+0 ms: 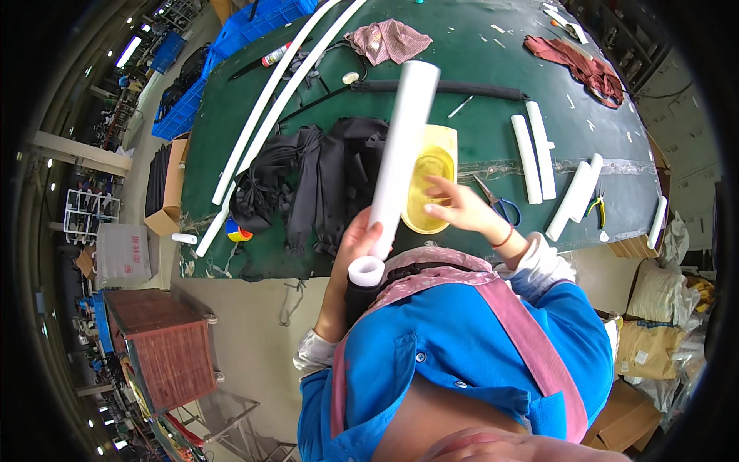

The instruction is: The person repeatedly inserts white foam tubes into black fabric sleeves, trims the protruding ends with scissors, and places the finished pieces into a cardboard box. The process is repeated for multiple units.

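Green-topped and scuffed, the work table (477, 69) carries pale scraps (498, 28) and a rough seam toward its right end. Over its near edge slants a thick white tube (406, 146), its lower end grasped by the left hand (360, 240); the right hand (466, 209), fingers loosely spread, holds nothing visible beside a yellow tray (443, 132). Black fabric strips (308, 185) lie left, blue-handled scissors (504, 208) right. Past the table's left end stand a blue crate (175, 115) and a cardboard box (175, 173); nearer, a reddish-brown cart (173, 366) occupies the pale floor (254, 323).
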`<state>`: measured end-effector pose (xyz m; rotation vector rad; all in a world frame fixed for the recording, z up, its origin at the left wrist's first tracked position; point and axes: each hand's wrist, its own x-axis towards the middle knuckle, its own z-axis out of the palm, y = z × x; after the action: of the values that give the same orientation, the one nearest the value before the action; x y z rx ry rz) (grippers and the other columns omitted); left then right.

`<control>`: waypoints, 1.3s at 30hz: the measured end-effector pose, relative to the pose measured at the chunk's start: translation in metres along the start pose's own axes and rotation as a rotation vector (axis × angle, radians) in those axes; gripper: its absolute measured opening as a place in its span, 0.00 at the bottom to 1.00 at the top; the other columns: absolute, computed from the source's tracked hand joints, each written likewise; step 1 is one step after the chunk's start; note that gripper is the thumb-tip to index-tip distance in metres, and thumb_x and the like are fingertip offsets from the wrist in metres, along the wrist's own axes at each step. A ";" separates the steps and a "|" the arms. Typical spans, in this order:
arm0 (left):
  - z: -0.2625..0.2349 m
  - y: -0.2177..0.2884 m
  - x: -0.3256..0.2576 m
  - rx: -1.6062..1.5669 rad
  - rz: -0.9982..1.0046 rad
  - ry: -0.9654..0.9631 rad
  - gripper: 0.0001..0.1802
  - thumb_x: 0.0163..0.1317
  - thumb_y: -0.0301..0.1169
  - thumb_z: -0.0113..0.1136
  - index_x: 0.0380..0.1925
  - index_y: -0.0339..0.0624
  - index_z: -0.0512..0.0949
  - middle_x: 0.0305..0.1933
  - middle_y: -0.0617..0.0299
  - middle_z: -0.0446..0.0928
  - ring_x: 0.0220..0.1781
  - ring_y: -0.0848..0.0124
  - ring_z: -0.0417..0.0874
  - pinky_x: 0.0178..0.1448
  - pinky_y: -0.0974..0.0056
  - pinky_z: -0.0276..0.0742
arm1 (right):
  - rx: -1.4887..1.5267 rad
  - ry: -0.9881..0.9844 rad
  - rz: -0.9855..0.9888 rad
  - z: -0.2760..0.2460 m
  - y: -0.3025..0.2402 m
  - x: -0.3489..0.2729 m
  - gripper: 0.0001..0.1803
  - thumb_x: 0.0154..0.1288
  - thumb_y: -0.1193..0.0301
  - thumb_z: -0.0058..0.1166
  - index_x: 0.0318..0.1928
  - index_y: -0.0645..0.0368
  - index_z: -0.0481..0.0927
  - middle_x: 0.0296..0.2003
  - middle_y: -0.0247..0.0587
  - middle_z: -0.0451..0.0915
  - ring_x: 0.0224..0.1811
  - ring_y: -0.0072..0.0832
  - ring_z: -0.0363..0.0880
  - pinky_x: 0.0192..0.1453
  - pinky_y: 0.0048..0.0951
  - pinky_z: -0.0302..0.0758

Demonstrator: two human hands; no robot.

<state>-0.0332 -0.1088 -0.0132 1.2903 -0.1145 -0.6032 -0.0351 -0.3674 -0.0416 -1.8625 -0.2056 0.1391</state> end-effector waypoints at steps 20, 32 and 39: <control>-0.037 0.069 -0.043 0.224 0.407 0.235 0.28 0.51 0.23 0.69 0.53 0.39 0.70 0.38 0.64 0.77 0.38 0.77 0.78 0.44 0.72 0.75 | -0.132 -0.376 -0.248 0.016 -0.037 0.017 0.38 0.52 0.59 0.69 0.60 0.64 0.69 0.50 0.50 0.78 0.53 0.34 0.77 0.56 0.34 0.74; -0.002 0.073 -0.071 0.338 0.374 0.151 0.42 0.42 0.23 0.74 0.58 0.35 0.63 0.34 0.59 0.78 0.39 0.70 0.81 0.48 0.65 0.76 | 0.683 -0.579 -0.140 0.164 -0.094 0.007 0.10 0.47 0.80 0.57 0.33 0.61 0.74 0.27 0.32 0.74 0.34 0.20 0.72 0.36 0.24 0.70; 0.006 0.161 -0.081 -0.204 0.900 0.392 0.19 0.62 0.27 0.58 0.51 0.35 0.67 0.27 0.67 0.71 0.19 0.80 0.65 0.22 0.74 0.63 | 0.574 -1.016 0.070 0.180 -0.088 -0.043 0.10 0.47 0.83 0.58 0.32 0.60 0.75 0.27 0.33 0.75 0.35 0.22 0.73 0.40 0.26 0.71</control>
<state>-0.0464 -0.0519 0.1571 0.9990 -0.2781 0.3991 -0.1195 -0.1834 -0.0112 -1.0877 -0.7090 1.0775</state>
